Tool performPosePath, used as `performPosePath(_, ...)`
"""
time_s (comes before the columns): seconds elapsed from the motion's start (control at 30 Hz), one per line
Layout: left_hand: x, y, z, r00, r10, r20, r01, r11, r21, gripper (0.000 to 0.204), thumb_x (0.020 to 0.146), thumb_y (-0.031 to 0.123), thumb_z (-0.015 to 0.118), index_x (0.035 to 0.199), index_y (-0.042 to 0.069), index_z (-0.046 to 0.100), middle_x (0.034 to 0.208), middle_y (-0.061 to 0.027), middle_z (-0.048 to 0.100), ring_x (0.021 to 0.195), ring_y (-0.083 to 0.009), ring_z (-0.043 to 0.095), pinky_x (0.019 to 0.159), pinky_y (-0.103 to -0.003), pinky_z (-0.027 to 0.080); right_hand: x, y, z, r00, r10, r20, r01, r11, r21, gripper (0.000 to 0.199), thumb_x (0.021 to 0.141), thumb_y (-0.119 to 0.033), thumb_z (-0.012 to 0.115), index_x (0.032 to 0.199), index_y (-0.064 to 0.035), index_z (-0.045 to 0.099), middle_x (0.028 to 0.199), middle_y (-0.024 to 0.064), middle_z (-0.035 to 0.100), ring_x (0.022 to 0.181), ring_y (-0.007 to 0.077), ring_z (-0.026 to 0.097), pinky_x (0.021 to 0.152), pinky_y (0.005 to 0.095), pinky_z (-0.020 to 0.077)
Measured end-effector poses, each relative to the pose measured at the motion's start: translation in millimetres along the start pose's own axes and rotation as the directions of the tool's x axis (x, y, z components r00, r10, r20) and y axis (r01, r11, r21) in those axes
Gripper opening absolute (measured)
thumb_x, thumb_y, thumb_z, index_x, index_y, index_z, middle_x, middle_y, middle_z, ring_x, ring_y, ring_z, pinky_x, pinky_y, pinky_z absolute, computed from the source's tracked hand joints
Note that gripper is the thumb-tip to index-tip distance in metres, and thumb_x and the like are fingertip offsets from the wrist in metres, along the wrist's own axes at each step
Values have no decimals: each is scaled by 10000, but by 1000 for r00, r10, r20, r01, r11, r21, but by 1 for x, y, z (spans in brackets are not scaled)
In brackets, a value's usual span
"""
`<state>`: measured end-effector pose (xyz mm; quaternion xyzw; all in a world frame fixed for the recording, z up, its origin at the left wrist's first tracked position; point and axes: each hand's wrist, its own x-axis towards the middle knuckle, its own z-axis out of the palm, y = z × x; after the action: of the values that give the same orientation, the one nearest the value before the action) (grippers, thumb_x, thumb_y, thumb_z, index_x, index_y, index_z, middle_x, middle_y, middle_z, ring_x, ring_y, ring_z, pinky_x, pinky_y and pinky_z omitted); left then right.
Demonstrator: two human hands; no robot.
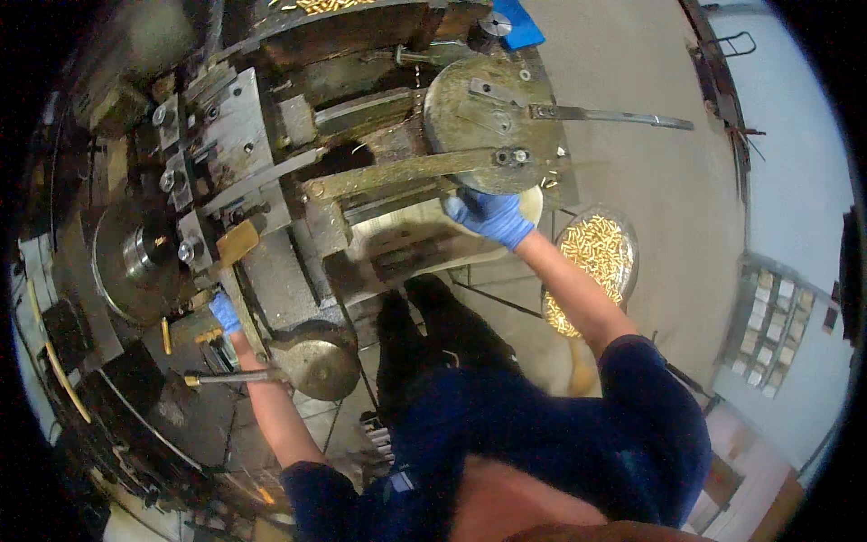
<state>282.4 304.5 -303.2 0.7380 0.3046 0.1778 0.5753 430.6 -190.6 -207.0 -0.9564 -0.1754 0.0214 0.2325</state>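
Both my hands wear blue gloves. My right hand [488,217] reaches up and grips the lower rim of a large round metal wheel [479,108] on a heavy, oily machine [271,181]. My left hand [225,313] is down at the left side of the machine, closed on a small part next to a brass-coloured piece [208,336]; what it holds is hidden by the machine. A long flat metal arm [406,172] crosses just above my right hand.
A round tray full of several small brass pieces [591,266] stands on the floor at the right. A round metal disc with a rod handle [316,366] sits below my left hand. More brass pieces lie at the top [321,5]. A pale wall is at the right.
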Motion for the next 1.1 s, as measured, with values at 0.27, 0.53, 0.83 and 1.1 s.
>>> performPosePath(0.27, -17, 7, -16, 1000, 13, -19, -11, 994, 106, 218, 847, 104, 525, 1052, 42, 565, 940, -32, 582, 803, -152, 542, 709, -281, 460, -38, -3, -23, 932, 325, -157, -360, 873, -329, 412, 742, -396, 641, 1091, -178, 631, 1194, 144, 481, 936, 317, 508, 820, 404, 430)
performPosePath(0.53, -17, 7, -19, 999, 43, 2, -43, 988, 151, 248, 851, 115, 527, 1084, 35, 552, 977, -46, 580, 834, -157, 545, 730, -286, 460, -35, 138, -14, 508, 861, 7, -394, 225, 891, 245, 876, -307, 570, 859, -70, 630, 657, -19, 513, 566, 70, 454, 482, 208, 358)
performPosePath(0.83, 1, 9, -18, 995, 98, 25, -102, 967, 235, 283, 854, 127, 530, 1119, 28, 538, 1018, -61, 578, 868, -163, 548, 754, -293, 460, -25, 95, -33, 922, 324, -212, -289, 940, 179, 179, 882, -180, 529, 845, -38, 632, 733, 23, 601, 657, 123, 514, 592, 296, 440)
performPosePath(1.1, 22, 13, -19, 983, 154, 103, -180, 930, 321, 316, 858, 138, 533, 1151, 21, 525, 1055, -74, 577, 898, -168, 551, 775, -298, 461, -20, 86, -55, 810, 584, 44, -568, 764, 307, 227, 862, -187, 566, 997, -24, 648, 843, 53, 650, 722, 107, 572, 659, 264, 472)
